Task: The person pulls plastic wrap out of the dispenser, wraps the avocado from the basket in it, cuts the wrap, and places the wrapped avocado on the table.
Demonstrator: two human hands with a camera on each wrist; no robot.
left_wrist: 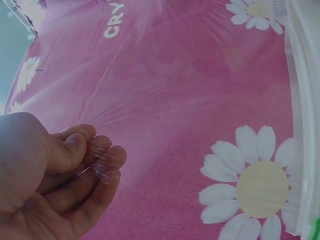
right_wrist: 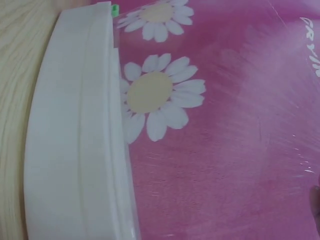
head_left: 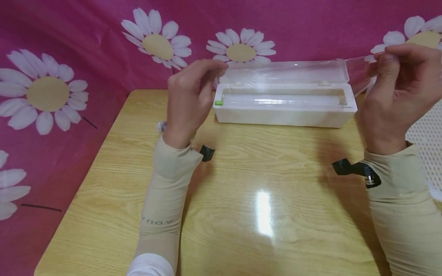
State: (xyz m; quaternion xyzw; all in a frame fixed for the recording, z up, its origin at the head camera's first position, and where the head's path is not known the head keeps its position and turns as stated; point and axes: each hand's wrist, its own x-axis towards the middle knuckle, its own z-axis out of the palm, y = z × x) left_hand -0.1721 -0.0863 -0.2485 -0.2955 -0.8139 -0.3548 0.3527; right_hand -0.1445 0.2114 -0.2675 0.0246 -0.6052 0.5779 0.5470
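A clear sheet of cling film [head_left: 358, 71] stretches between both hands, above a white cling film dispenser box [head_left: 284, 117]. My left hand [head_left: 190, 99] pinches one corner of it beside the box's left end. In the left wrist view, the film [left_wrist: 150, 100] gathers into creases between thumb and fingers. Past the right end, my right hand [head_left: 404, 88] pinches the other corner between thumb and forefinger; only a fingertip shows in the right wrist view. Inside the box lies the film roll [head_left: 283, 100], under a raised translucent lid [head_left: 307, 72]. A green slider [head_left: 218, 102] sits at the left corner.
The box stands at the back of a wooden table [head_left: 235, 172], before a pink cloth [head_left: 197, 19] printed with daisies. A small crumpled clear piece [head_left: 161, 126] lies left of the left hand. White perforated surface [head_left: 426, 142] shows at the right edge.
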